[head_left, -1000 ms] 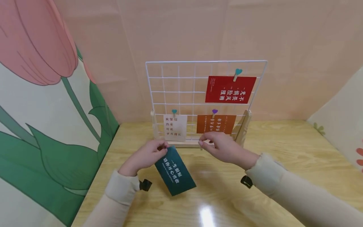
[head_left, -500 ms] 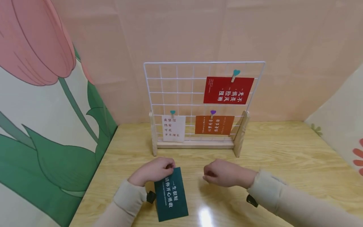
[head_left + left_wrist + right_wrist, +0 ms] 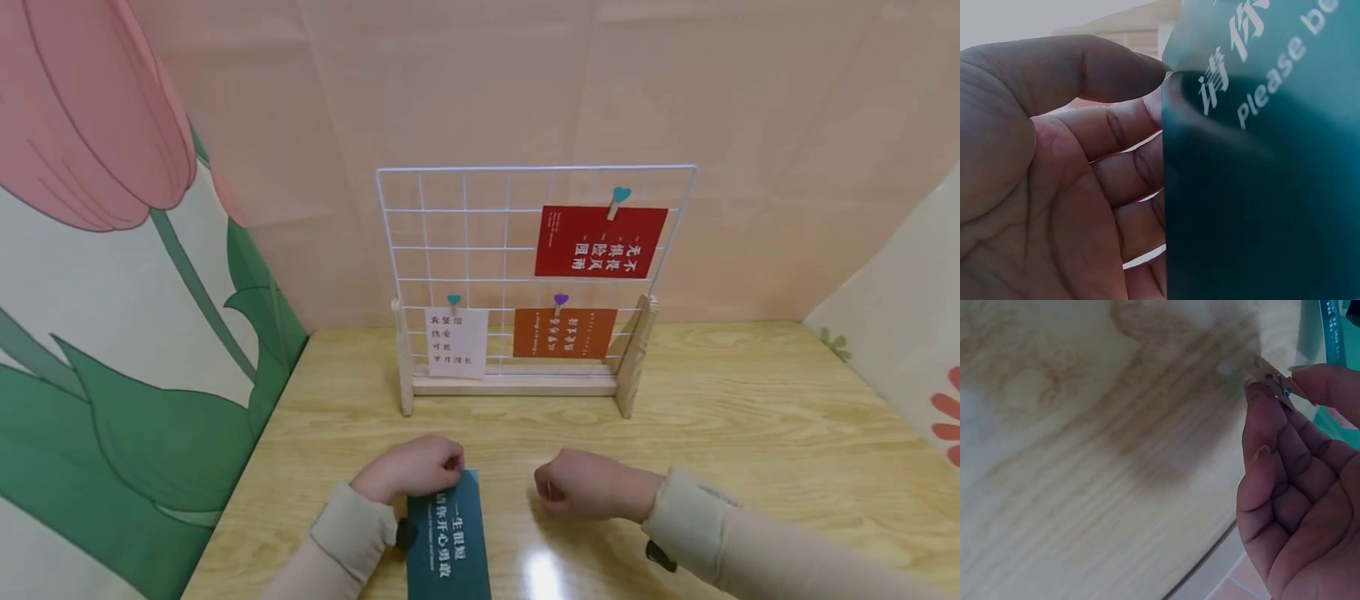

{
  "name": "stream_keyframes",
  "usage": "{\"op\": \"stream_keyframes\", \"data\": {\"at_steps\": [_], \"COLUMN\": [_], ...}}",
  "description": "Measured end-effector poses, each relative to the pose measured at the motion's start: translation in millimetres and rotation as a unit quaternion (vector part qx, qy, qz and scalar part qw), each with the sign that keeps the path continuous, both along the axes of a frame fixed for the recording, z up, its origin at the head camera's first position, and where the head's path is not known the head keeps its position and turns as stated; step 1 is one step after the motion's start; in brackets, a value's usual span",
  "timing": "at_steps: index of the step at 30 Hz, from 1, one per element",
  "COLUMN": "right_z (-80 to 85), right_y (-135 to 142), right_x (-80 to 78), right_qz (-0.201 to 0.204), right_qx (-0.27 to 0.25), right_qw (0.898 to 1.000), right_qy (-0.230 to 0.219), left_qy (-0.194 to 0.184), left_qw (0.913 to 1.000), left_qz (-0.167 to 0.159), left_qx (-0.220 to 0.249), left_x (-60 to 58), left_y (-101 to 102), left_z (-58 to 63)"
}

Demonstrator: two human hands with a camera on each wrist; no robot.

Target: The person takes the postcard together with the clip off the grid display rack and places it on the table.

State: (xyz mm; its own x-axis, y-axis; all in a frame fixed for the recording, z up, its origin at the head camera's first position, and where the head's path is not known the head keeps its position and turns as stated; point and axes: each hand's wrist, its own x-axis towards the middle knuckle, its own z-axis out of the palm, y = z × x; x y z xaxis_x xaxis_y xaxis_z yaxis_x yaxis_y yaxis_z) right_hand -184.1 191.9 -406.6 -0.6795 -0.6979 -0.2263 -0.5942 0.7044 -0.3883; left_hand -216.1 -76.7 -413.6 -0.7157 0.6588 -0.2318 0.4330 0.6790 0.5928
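My left hand (image 3: pixel 416 468) pinches a dark green card (image 3: pixel 450 542) with white lettering by its upper edge, low over the table. In the left wrist view, the thumb lies along the front of the card (image 3: pixel 1260 187) while the other fingers go behind it. To the right, my right hand (image 3: pixel 592 485) holds a small wooden clothespin (image 3: pixel 1272 381) between thumb and forefinger, its metal spring showing in the right wrist view. From the head view, that clothespin is hidden by the fingers.
A white wire grid (image 3: pixel 465 225) on a wooden stand (image 3: pixel 517 386) rises behind the hands. Heart-topped pegs clip a red card (image 3: pixel 570 242), an orange card (image 3: pixel 543 337) and a white card (image 3: pixel 457 354) to it. The wooden table (image 3: pixel 750 400) meets a draped backdrop.
Both hands have drawn back from the grid toward the table's near side. The green card has come along in the left hand and turned from slanted to nearly straight.
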Motion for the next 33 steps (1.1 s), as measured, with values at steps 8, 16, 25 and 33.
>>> {"op": "stream_keyframes", "data": {"at_steps": [8, 16, 25, 33], "right_z": [-8.3, -15.8, -15.8, -10.7], "right_y": [0.6, 2.0, 0.3, 3.8], "right_x": [7.0, 14.7, 17.6, 15.5], "right_qz": [-0.005, 0.002, -0.013, -0.030], "right_qx": [0.004, 0.001, 0.000, 0.024], "right_qw": [1.000, 1.000, 1.000, 0.998], "right_qy": [-0.001, 0.004, -0.020, -0.040], "left_qy": [0.000, 0.002, -0.029, -0.016], "left_qw": [1.0000, 0.9998, 0.9990, 0.9989], "left_qz": [0.004, -0.006, 0.010, 0.018], "left_qx": [0.002, -0.018, -0.032, -0.039], "left_x": [6.0, 6.9, 7.2, 8.3], "left_y": [5.9, 7.4, 10.1, 9.9], "left_z": [-5.5, -10.7, -13.7, -11.0]}}
